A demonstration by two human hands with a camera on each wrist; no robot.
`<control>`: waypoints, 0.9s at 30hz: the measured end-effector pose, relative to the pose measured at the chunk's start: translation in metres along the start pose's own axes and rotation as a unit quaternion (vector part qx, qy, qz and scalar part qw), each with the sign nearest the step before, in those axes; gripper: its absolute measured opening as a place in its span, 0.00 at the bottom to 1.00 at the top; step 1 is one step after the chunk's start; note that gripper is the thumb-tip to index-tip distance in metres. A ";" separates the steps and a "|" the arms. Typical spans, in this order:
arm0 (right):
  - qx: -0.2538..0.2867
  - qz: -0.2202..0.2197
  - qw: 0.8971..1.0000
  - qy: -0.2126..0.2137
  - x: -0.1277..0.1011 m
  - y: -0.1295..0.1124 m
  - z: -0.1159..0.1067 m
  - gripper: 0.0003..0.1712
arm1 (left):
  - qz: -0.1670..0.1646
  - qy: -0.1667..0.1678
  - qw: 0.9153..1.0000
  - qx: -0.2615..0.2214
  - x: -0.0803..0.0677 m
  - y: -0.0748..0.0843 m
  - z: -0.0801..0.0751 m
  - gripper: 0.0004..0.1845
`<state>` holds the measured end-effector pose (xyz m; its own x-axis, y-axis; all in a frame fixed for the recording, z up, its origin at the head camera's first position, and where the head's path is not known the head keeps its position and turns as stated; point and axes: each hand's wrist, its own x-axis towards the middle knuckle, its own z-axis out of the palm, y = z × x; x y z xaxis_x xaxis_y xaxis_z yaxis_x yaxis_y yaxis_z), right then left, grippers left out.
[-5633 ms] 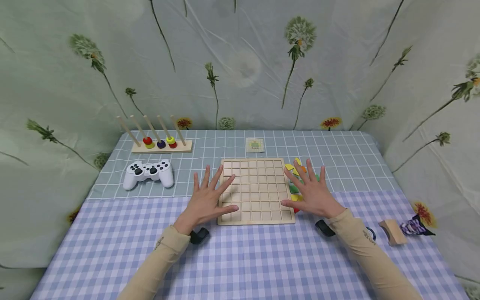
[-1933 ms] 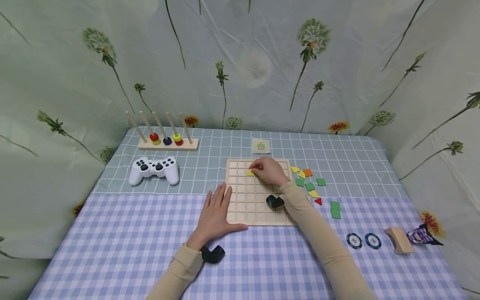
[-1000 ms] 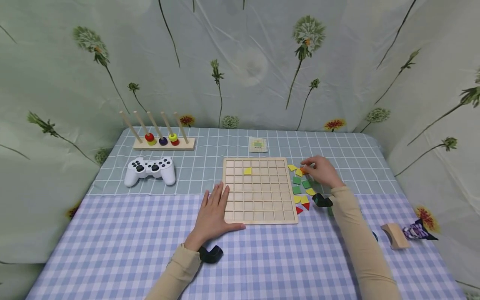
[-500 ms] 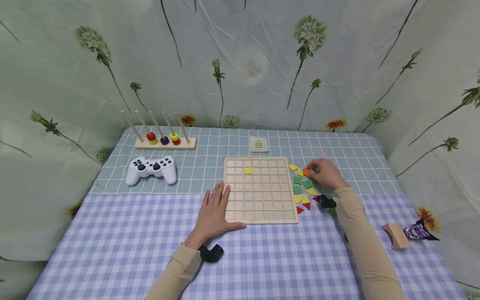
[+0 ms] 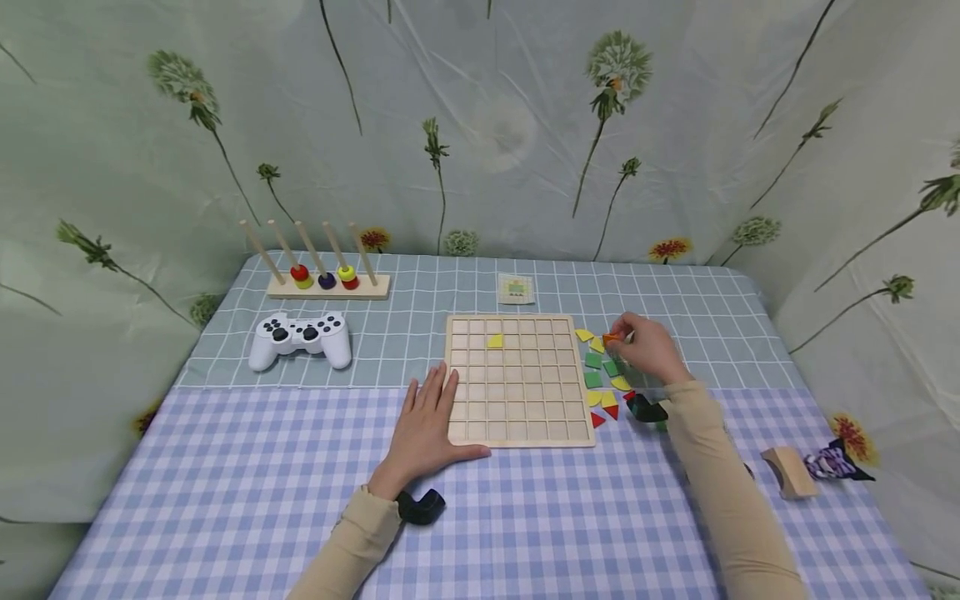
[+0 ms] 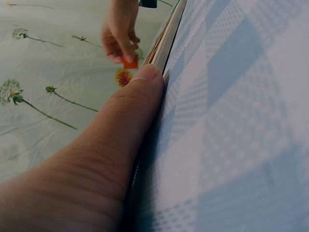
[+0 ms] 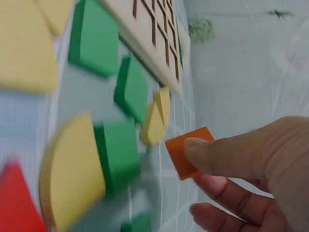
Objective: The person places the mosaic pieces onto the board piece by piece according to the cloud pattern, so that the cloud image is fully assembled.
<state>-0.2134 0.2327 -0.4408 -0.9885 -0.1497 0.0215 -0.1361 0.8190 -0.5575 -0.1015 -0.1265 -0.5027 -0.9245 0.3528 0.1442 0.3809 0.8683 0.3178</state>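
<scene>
Orange tile [image 5: 611, 338] — the right hand [image 5: 647, 348] is pinching it right of centre, while the left hand [image 5: 425, 427] is lying flat, fingers straight, against the wooden grid board [image 5: 517, 380] — lower centre.

Left hand [image 5: 424, 425] flat, palm down, fingers straight, pointing 12 o'clock, thumb out toward 3 o'clock. Left forearm runs back toward 7 o'clock. Right hand [image 5: 647, 347] raised, fingers [image 7: 227, 154] curled, thumb and forefinger pinching. Right forearm stretches back toward 5 o'clock.
</scene>
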 end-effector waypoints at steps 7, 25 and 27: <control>0.063 -0.062 0.996 0.019 0.012 -0.034 0.025 0.08 | -0.004 0.000 1.000 0.000 -0.001 -0.001 -0.001 0.67; 0.124 -0.043 0.991 -0.024 0.037 -0.090 0.083 0.07 | -0.006 -0.008 1.000 0.003 0.000 0.001 -0.001 0.67; 0.104 -0.040 0.994 -0.024 0.037 -0.093 0.085 0.07 | -0.007 -0.008 1.000 0.005 0.000 0.001 -0.001 0.67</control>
<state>-0.2315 0.1038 -0.4588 -0.9702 -0.2398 0.0358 -0.1926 0.6723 -0.7148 -0.1009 -0.1260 -0.5018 -0.9301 0.3453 0.1253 0.3673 0.8771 0.3096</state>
